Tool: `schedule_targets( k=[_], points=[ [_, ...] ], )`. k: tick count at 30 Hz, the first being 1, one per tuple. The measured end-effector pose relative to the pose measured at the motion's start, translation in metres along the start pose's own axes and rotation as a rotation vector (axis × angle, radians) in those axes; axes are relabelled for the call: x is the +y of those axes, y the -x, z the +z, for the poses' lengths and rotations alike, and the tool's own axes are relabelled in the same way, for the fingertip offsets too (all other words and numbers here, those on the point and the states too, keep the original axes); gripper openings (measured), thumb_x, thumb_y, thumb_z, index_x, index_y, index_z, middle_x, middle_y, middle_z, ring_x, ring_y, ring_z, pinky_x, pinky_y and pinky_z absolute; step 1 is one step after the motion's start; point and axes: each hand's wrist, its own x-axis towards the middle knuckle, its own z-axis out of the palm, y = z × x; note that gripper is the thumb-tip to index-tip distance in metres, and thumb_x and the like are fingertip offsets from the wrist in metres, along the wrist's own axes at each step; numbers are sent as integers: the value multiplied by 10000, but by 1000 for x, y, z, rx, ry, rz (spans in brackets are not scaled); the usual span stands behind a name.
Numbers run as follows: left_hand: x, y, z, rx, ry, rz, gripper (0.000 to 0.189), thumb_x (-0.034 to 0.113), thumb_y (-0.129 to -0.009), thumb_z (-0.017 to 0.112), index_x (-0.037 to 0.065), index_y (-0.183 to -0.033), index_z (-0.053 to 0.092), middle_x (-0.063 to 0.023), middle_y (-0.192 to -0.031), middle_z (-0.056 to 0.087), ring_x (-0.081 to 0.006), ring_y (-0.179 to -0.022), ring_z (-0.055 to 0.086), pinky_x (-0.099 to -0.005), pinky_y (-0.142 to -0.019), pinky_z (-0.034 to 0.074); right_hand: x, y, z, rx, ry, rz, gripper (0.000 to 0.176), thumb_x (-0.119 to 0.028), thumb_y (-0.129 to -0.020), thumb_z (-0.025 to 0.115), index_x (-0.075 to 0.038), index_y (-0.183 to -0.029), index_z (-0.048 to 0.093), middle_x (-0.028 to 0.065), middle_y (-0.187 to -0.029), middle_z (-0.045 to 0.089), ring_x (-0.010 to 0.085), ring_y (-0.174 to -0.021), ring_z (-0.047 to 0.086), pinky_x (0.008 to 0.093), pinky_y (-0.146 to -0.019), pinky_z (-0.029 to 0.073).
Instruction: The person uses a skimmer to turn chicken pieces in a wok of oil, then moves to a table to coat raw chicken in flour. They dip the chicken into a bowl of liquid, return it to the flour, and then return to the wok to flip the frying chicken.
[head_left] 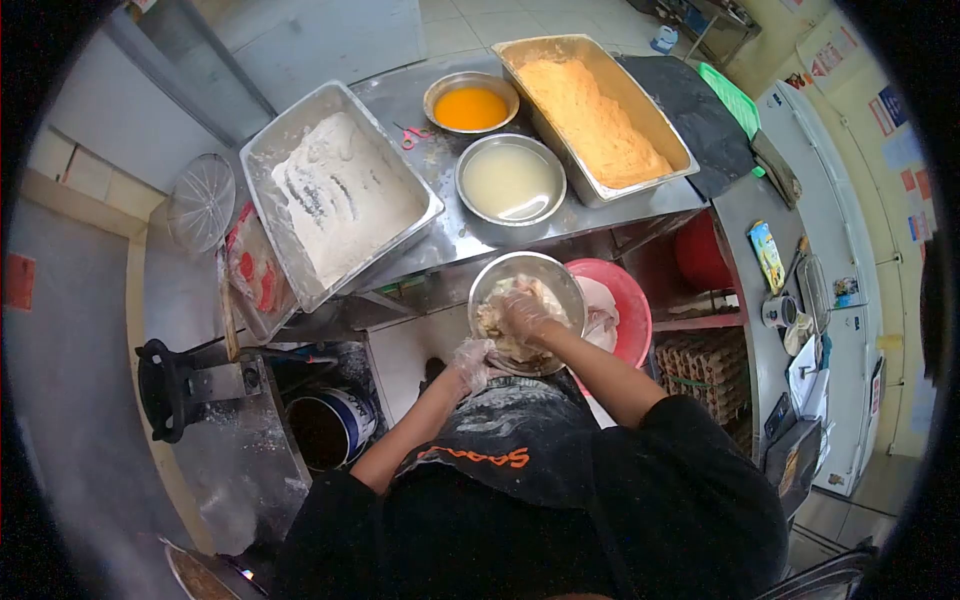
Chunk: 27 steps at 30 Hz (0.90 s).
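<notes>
A round metal bowl (575, 290) stands close in front of my apron and holds pale, wet-looking food pieces (545, 292). My right hand (527, 318), in a clear plastic glove, reaches down into the bowl with its fingers curled into the pieces; the fingertips are hidden among them. At the bowl's near left rim is my left hand (476, 362), also gloved and smeared with white, its fingers closed on the edge. Beside the bowl on the right, partly beneath it, sits a red plastic basin (634, 310) with something pale pink inside.
On the steel table (425, 235) are a tray of white flour (385, 150), a tray of orange powder (580, 100), a bowl of cloudy liquid (510, 178) and a bowl of orange liquid (470, 106). Red-handled scissors (408, 138) lie between. Stacked egg trays (705, 370) stand right; a bucket (345, 415) left.
</notes>
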Motion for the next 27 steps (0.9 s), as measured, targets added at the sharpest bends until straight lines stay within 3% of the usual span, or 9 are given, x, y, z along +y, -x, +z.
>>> schedule_targets(
  k=[4,7,8,12,16,19,21,24,27],
  points=[
    [-12,-6,-14,-114,-36,-63,42,11,-757,473,-15,-774,502,-149,-741,550,-311,-752,625,-510,-732,545,22,21,-1,203,155,70,268,-225,-764,556,-79,-977,629,187,-811,641,312,-757,635,426,-720,491],
    [-4,7,-6,-36,-41,-72,49,4,-739,469,-24,-767,497,-155,-759,555,-325,-761,622,-515,-734,542,1,57,-46,283,-105,189,239,-231,-734,591,-55,-892,633,201,-716,626,322,-659,630,419,-598,500],
    [-4,7,-8,-40,12,-92,74,-3,-730,459,-40,-785,491,-169,-803,563,-335,-783,618,-526,-763,534,9,55,-40,119,-78,237,433,-294,-715,636,-41,-1063,589,216,-878,631,317,-812,630,423,-741,492],
    [-6,9,-19,-148,5,-110,103,-6,-729,458,-29,-827,482,-169,-849,552,-354,-821,608,-529,-797,524,12,72,-15,214,97,-13,640,-310,-684,674,-59,-1241,484,233,-1127,554,337,-1108,508,400,-989,344],
    [-2,33,-14,-216,3,-82,84,2,-726,479,-30,-804,478,-191,-882,565,-358,-840,612,-539,-781,528,-12,89,3,384,26,14,616,-272,-690,658,-86,-1249,480,199,-1181,507,332,-1241,390,406,-1074,242],
    [-22,15,-43,-202,-49,-75,49,2,-722,496,-20,-762,514,-160,-798,560,-321,-795,616,-527,-766,538,-45,81,33,217,-139,301,573,-238,-690,640,-66,-1218,498,192,-1076,568,335,-1094,510,420,-962,377],
    [-22,14,-46,-181,-109,-85,52,-3,-721,498,-16,-761,530,-139,-770,548,-306,-767,613,-520,-758,543,-36,61,64,84,-104,489,658,-333,-605,725,-2,-1146,550,246,-995,607,384,-930,602,415,-852,469],
    [-7,38,-41,-120,-115,-81,129,-12,-706,488,-29,-820,544,-132,-776,555,-301,-748,618,-500,-745,551,-35,58,58,230,8,218,436,-135,-713,563,-97,-1147,565,223,-979,617,307,-818,635,392,-743,502],
    [-14,29,-64,-158,-141,-91,209,-23,-671,473,-57,-868,532,-166,-852,582,-325,-767,622,-503,-776,539,-50,60,19,147,-116,351,347,-136,-704,565,-102,-1044,623,226,-934,619,341,-795,626,413,-747,497]
  ],
)
